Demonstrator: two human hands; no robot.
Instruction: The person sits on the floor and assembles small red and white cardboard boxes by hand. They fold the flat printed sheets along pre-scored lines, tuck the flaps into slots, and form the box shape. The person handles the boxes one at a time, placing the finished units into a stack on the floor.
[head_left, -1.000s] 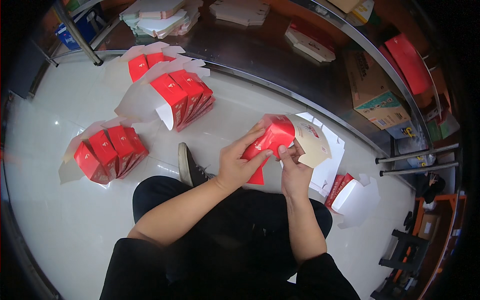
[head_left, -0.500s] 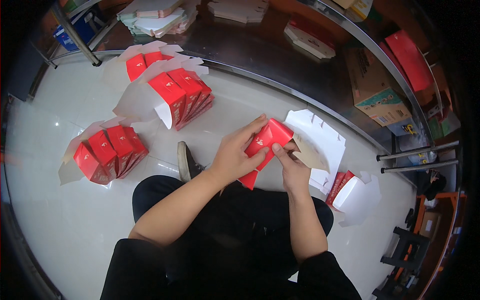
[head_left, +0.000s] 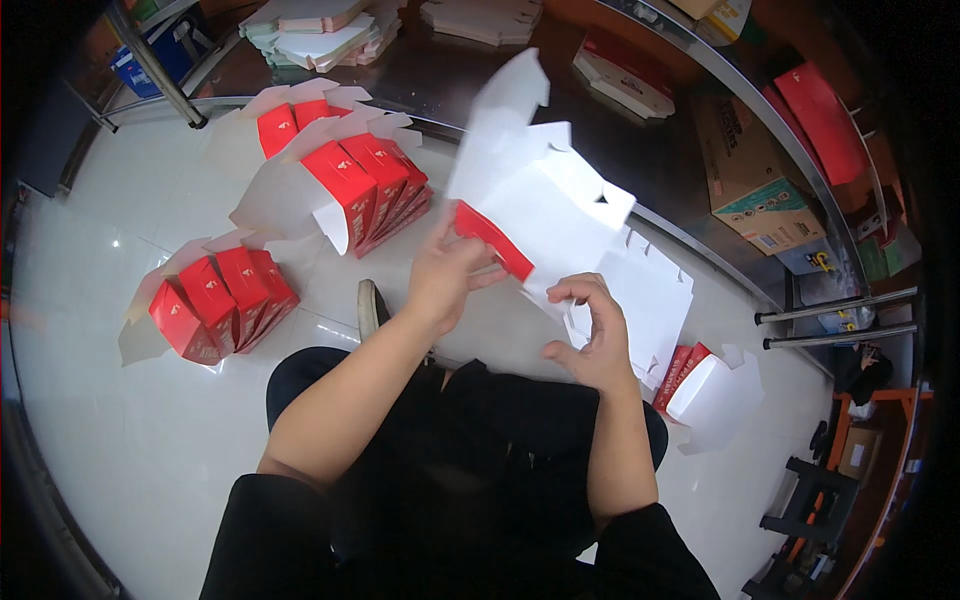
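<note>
Folded red cartons stand at left; rightward, my left hand grips the red panel of a raised carton sheet, mid-scene. My right hand, empty, fingers parted and curved, is at its near edge. I'd pinch lightly, supporting both sides against creasing.

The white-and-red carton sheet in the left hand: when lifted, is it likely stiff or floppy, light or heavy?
The carton sheet is probably light: it looks thin, and the left hand grips only its red panel. It is likely fairly stiff, since its flaps jut out without obvious drooping.
</note>
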